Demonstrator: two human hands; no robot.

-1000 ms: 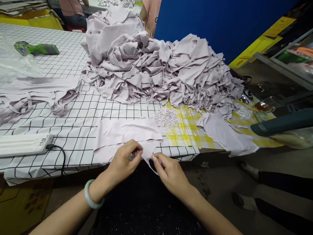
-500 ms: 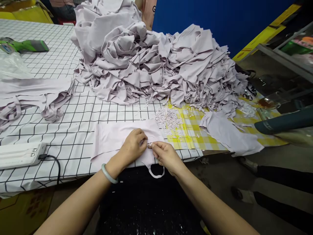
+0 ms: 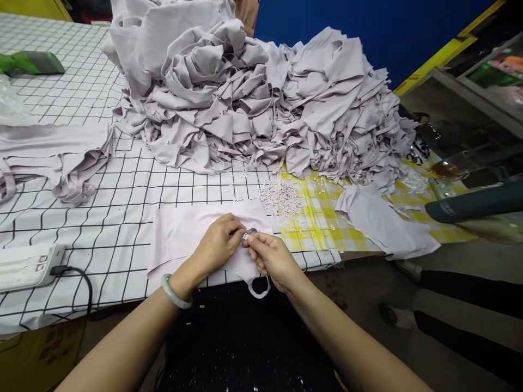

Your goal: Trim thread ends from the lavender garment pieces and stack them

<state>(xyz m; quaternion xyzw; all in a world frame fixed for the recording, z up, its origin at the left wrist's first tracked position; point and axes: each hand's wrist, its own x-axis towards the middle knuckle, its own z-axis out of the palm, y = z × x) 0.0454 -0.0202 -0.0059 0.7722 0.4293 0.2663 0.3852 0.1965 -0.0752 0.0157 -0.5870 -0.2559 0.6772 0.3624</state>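
pale lilac garment [image 3: 171, 231] spread near the edge

it lies along the near side of the checked table [image 3: 118, 239], probably to keep it flat and within reach; its strap loop [image 3: 259, 294] hangs over the edge. the right hand [image 3: 273, 258] clamps a small white piece [image 3: 245, 236] between thumb and forefinger, likely because it is too tiny for more. the left hand [image 3: 218, 239] curls just beside; whether its fingertips grip anything, i cannot tell. compared with a second ago, the hands sit closer together and the loop hangs free of the right fingers.
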